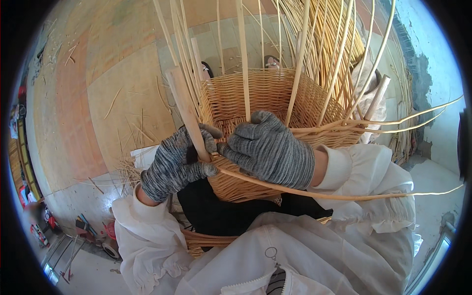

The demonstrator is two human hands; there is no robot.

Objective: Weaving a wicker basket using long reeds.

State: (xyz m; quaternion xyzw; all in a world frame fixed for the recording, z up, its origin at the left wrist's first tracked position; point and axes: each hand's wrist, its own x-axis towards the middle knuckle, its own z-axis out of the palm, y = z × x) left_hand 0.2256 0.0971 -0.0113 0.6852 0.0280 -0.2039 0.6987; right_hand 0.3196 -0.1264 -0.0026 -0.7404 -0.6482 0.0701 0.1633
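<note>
An unfinished wicker basket [231, 189] rests in front of my body, with upright willow stakes [244, 59] rising from its walls. My left hand [172, 160], in a grey knit glove, is closed around its near left corner, where a flat wooden post [187, 110] leans up and outward. My right hand [275, 150], in a matching glove, bends over the near rim with its fingertips at the same corner, almost touching the left fingers. From there a long willow rod [344, 197] runs under my right hand and far out to the right. The right fingertips are partly hidden.
Beyond the basket lies a big bundle of willow rods [327, 42] beside a cloth-wrapped object [368, 96]. More loose rods [408, 118] stick out to the right. Offcuts [113, 103] litter the floor at left. A black cloth [211, 209] lies under the basket.
</note>
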